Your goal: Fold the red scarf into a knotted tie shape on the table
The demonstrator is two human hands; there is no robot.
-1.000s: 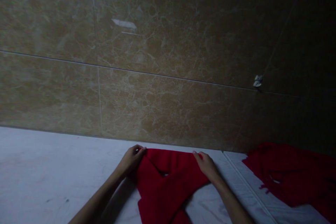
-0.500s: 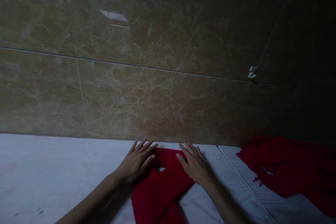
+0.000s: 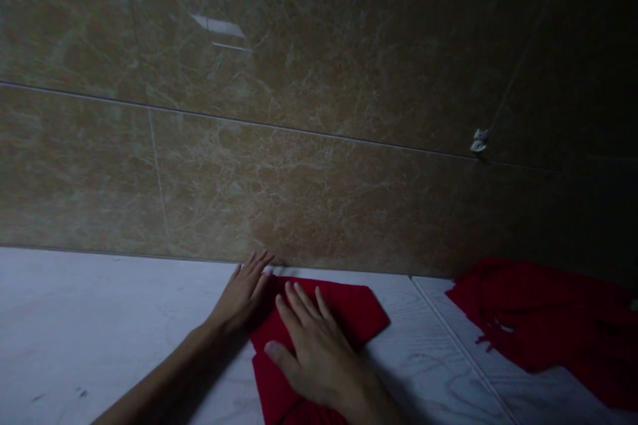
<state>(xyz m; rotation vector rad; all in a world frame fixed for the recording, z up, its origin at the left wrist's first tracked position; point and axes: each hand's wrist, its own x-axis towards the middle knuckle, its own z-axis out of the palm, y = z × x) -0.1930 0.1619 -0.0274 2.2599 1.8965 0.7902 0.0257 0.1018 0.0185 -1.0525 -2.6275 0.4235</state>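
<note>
The red cloth (image 3: 343, 312) is lying flat on the white counter (image 3: 100, 319), close against the foot of the marble wall (image 3: 319, 146). It is showing as a compact folded shape, with a pointed corner reaching out to the right and a straight edge at the left.

Both of our hands are resting on it, palms down. The left hand (image 3: 244, 292) is pressing along the cloth's left edge, fingers spread and pointing at the wall. The right hand (image 3: 309, 345) is lying across the middle, fingers extended. Neither grip is clamping anything: both are lying open and flat, pinching no fabric.

We are judging the fold to be mostly made, since the cloth is sitting doubled over and we are only flattening it. The lower part is running out of the picture, so we cannot tell how much is left to fold there.

A second red cloth (image 3: 543, 325) is lying loose and rumpled well apart to the right, past a seam in the counter, and is looking unfolded. Lighting is dim.
</note>
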